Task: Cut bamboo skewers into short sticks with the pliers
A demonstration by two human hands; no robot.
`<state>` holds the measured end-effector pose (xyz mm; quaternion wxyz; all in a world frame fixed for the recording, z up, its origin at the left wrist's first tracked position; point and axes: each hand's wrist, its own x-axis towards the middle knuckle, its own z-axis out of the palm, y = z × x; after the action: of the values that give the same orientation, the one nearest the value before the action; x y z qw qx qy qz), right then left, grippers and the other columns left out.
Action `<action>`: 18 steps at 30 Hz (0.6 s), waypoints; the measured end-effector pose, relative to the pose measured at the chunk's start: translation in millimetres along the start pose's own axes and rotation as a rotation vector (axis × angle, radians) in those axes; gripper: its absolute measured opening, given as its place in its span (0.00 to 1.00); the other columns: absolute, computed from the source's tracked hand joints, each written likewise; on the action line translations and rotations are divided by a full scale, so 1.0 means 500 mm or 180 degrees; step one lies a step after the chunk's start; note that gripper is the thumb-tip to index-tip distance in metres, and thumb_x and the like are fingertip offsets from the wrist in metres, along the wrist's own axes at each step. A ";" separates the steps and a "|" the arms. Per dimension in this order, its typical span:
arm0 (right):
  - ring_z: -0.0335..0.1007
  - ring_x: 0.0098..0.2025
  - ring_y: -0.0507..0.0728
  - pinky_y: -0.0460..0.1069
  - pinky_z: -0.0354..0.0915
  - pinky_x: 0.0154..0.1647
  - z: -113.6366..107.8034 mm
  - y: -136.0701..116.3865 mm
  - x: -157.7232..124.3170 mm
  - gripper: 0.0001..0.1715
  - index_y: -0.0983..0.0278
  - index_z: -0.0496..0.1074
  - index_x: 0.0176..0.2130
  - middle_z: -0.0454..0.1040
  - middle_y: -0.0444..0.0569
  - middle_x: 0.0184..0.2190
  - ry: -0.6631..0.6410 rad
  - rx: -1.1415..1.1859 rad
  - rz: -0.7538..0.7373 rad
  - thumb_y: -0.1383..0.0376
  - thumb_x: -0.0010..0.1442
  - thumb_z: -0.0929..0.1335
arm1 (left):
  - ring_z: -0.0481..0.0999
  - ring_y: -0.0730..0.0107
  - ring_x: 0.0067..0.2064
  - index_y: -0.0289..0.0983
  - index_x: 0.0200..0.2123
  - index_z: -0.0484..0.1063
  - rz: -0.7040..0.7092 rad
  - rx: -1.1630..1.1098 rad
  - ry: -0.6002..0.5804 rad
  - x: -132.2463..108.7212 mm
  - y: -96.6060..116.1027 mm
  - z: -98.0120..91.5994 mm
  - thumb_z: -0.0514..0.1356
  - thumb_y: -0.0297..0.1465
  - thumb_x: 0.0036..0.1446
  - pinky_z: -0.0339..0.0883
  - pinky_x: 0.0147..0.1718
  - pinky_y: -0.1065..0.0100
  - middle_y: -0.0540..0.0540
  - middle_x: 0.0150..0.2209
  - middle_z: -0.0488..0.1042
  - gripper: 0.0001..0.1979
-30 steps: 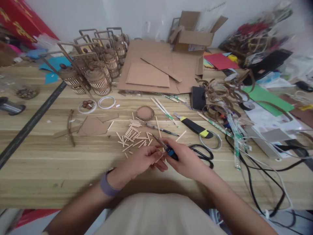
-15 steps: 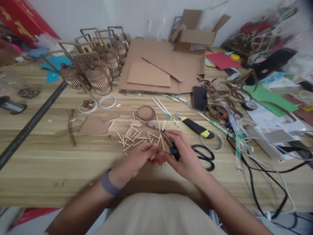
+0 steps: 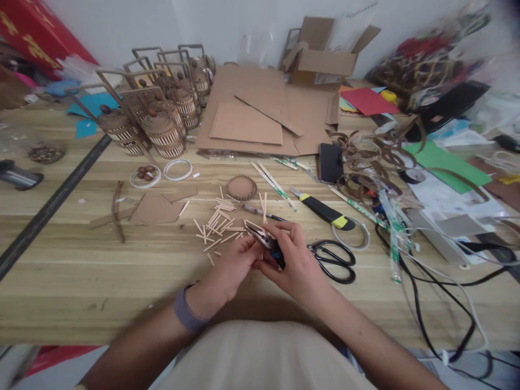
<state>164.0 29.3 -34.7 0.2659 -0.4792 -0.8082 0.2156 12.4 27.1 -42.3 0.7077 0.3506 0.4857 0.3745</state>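
Observation:
My right hand (image 3: 300, 261) is closed around a pair of pliers (image 3: 258, 236) with dark and blue handles, jaws pointing up and left. My left hand (image 3: 232, 268), with a purple band at the wrist, is pinched close against it. Thin wooden sticks (image 3: 265, 207) rise behind the pliers; their lower ends are hidden by my hands, and they seem to be in my left fingers. Short cut sticks (image 3: 219, 221) lie scattered just beyond my left hand. Past them sits a round cardboard piece with a notched rim (image 3: 241, 188). A pen (image 3: 258, 210) lies between.
Black-handled scissors (image 3: 339, 261), a utility knife (image 3: 323, 208) and a tape ring (image 3: 363, 238) lie to the right. Farther out are a phone (image 3: 330, 163), brown curled strips (image 3: 377, 151) and cables (image 3: 420, 309). Handled stick-clad containers (image 3: 164, 138) and cardboard sheets (image 3: 246, 124) stand behind.
The pliers have swung down and left toward my left fingers. The sticks that fanned out above my hands are now closer together and more upright. My left hand has shifted slightly right.

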 end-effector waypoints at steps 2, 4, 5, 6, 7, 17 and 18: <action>0.69 0.55 0.66 0.60 0.74 0.48 0.001 0.001 0.000 0.37 0.58 0.60 0.60 0.62 0.57 0.51 0.0017 0.0013 0.0008 0.68 0.54 0.72 | 0.75 0.67 0.35 0.36 0.31 0.73 0.0014 -0.0020 0.0007 0.000 -0.002 -0.001 0.61 0.36 0.56 0.68 0.36 0.67 0.48 0.31 0.77 0.09; 0.68 0.55 0.66 0.61 0.73 0.49 0.003 0.002 -0.001 0.37 0.58 0.59 0.60 0.62 0.57 0.51 0.0024 0.0033 0.0002 0.68 0.54 0.72 | 0.75 0.68 0.35 0.36 0.31 0.73 0.0008 -0.0062 -0.0001 0.000 -0.004 -0.002 0.60 0.34 0.56 0.67 0.36 0.68 0.49 0.31 0.76 0.07; 0.68 0.55 0.66 0.61 0.73 0.50 0.005 0.004 -0.001 0.38 0.58 0.59 0.60 0.62 0.57 0.51 0.0017 0.0049 0.0002 0.68 0.54 0.72 | 0.75 0.68 0.34 0.36 0.32 0.73 0.0010 -0.0094 -0.0006 0.000 -0.005 -0.002 0.61 0.33 0.56 0.67 0.36 0.68 0.49 0.31 0.76 0.06; 0.68 0.56 0.66 0.62 0.72 0.50 0.007 0.005 -0.001 0.38 0.57 0.59 0.60 0.62 0.57 0.52 0.0007 0.0076 0.0006 0.68 0.54 0.72 | 0.75 0.69 0.34 0.36 0.32 0.74 0.0023 -0.0134 -0.0016 -0.001 -0.006 -0.002 0.61 0.33 0.56 0.67 0.36 0.68 0.49 0.31 0.76 0.06; 0.68 0.55 0.66 0.61 0.72 0.50 0.008 0.005 -0.001 0.38 0.57 0.59 0.60 0.62 0.57 0.52 0.0003 0.0112 0.0025 0.67 0.54 0.72 | 0.75 0.68 0.35 0.36 0.32 0.74 0.0040 -0.0172 -0.0031 -0.002 -0.007 -0.001 0.61 0.33 0.56 0.68 0.36 0.68 0.49 0.31 0.76 0.06; 0.66 0.29 0.55 0.50 0.65 0.30 -0.033 -0.005 0.000 0.20 0.62 0.67 0.38 0.66 0.42 0.26 -0.0873 0.2363 0.1671 0.53 0.53 0.72 | 0.75 0.61 0.47 0.37 0.33 0.70 0.0561 -0.0098 0.0434 -0.014 0.010 -0.026 0.61 0.46 0.58 0.66 0.50 0.62 0.43 0.41 0.78 0.17; 0.62 0.25 0.52 0.48 0.62 0.27 -0.034 -0.007 0.000 0.19 0.62 0.66 0.36 0.63 0.39 0.23 -0.1102 0.2903 0.1875 0.53 0.53 0.72 | 0.75 0.62 0.46 0.37 0.32 0.70 0.0607 -0.0039 0.0307 -0.013 0.010 -0.026 0.61 0.47 0.58 0.66 0.49 0.62 0.43 0.42 0.78 0.17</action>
<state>172.6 29.2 -19.7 0.2383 -0.4787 -0.4974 0.6831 -2.4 25.5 -38.6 0.6468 0.3725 0.4813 0.4596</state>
